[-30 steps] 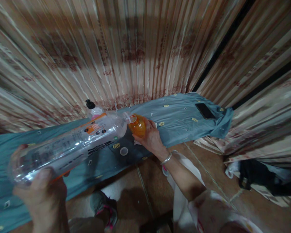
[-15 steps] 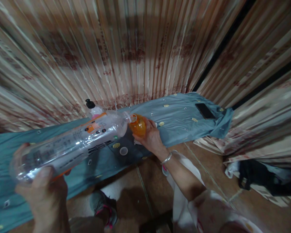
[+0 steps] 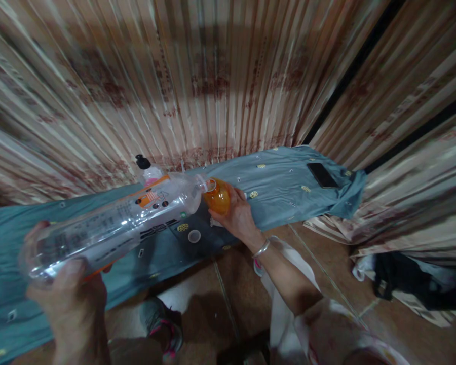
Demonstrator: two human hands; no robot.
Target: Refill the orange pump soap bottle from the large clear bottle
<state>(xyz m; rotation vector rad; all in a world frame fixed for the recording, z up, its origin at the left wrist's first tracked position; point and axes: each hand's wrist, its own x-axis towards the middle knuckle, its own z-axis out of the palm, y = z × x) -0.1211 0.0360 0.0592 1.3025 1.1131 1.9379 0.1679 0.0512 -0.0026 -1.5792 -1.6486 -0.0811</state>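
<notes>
A large clear plastic bottle (image 3: 114, 228) with an orange and white label lies tilted across the left of the view. My left hand (image 3: 70, 294) is wrapped round its base end. The bottle's neck meets the mouth of a small orange translucent bottle (image 3: 218, 196); whether the two rims touch I cannot tell. Around the orange bottle, from its right side, closes my right hand (image 3: 237, 213), with a silver bangle on the wrist. On the cloth below them sits a small round whitish cap (image 3: 194, 236). What liquid the large bottle holds is hard to make out.
A pump bottle with a black top (image 3: 143, 162) stands behind the large bottle. A dark phone (image 3: 321, 175) rests at the right end of the teal cloth (image 3: 277, 203). Pleated curtains (image 3: 220, 76) hang behind. Dark bags or clothes (image 3: 418, 281) lie on the tiled floor at right.
Both hands and both bottles hold nearly the same pose. The whole scene has shifted very slightly to the right, the large bottle's base a little more.
</notes>
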